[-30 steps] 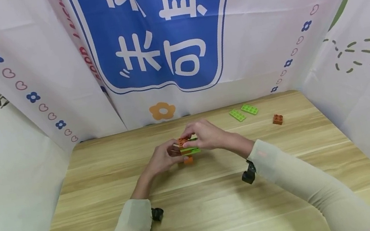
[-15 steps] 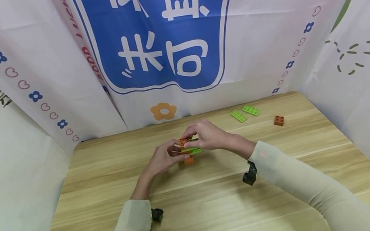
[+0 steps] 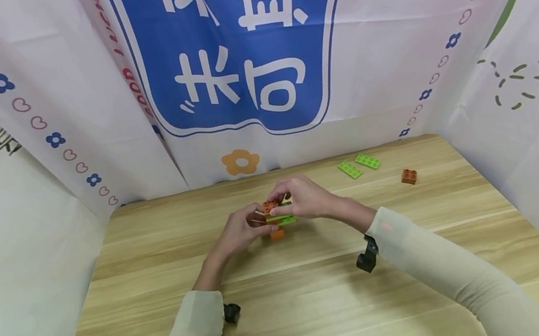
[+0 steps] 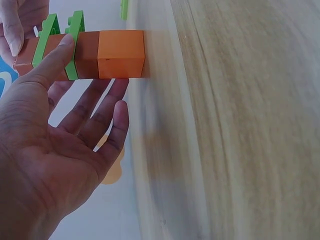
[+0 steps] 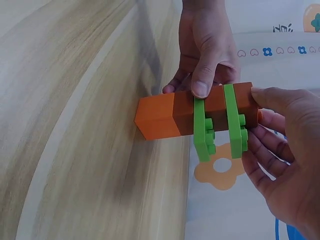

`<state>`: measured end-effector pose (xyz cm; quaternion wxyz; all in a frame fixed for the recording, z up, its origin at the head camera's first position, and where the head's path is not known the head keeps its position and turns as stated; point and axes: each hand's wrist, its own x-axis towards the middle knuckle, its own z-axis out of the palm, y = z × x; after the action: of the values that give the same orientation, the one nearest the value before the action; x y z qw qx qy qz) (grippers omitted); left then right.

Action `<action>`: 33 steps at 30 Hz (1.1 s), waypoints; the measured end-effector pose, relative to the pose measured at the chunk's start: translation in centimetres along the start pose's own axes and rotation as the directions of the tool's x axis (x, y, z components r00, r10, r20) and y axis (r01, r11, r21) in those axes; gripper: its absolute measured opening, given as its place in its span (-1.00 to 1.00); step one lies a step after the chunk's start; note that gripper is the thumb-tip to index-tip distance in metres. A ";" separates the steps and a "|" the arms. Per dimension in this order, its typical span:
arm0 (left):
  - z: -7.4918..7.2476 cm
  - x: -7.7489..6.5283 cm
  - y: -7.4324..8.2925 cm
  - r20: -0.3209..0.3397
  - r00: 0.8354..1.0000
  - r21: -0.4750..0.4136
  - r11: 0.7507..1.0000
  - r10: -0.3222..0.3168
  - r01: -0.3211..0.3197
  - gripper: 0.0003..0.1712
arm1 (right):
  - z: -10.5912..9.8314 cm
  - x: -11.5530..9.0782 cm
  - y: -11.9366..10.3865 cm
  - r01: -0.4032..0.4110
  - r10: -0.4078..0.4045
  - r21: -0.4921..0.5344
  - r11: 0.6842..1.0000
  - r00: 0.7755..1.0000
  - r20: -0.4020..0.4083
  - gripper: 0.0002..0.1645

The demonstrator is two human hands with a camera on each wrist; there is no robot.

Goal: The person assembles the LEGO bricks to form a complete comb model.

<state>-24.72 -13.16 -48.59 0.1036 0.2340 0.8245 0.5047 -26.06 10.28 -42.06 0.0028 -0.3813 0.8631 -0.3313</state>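
Note:
A tower of toy building bricks stands on the table in front of me. Its lowest block is an orange brick (image 5: 157, 117), with reddish-brown bricks above it. Two thin green plates (image 5: 201, 132) are sandwiched between the brown ones and jut out to the right, studs up. My left hand (image 3: 237, 231) grips the tower from the left, its thumb at the lower green plate. From the right, my right hand (image 3: 306, 194) pinches the topmost brown brick (image 5: 245, 102) between thumb and fingers. That brick sits right on the upper green plate.
Two loose green plates (image 3: 350, 169) lie at the back right of the wooden table (image 3: 295, 318). Farther right is a single brown brick (image 3: 409, 176). Printed white cloth (image 3: 381, 66) walls off the back and both sides.
The scene shifts slightly right and down in the head view. Both hands keep their hold on the tower, with hardly any visible movement.

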 end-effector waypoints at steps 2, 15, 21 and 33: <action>0.0 0.0 -0.1 0.000 1.000 0.002 1.000 0.002 -0.002 -0.74 | 0.0 -0.2 0.0 0.007 -0.007 0.011 1.000 1.000 -0.008 -0.66; 0.0 0.0 0.0 -0.008 1.000 0.012 1.000 -0.015 0.016 -0.71 | -0.8 -1.5 1.4 -0.062 0.063 0.012 0.998 0.996 -0.062 -0.53; 0.1 -0.1 0.0 -0.014 1.000 0.011 1.000 -0.025 0.026 -0.67 | -1.8 -2.1 2.1 -0.103 0.101 -0.018 0.995 0.993 -0.068 -0.50; 0.1 0.1 -0.4 -0.020 0.999 0.017 0.999 -0.039 0.039 -0.64 | -3.3 -3.5 4.8 -0.119 0.118 -0.011 0.993 0.989 -0.084 -0.49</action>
<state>-24.84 -13.15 -48.98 0.1034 0.2136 0.8342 0.4978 -27.62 16.84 -43.12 -0.0164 -0.3152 0.8861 -0.3393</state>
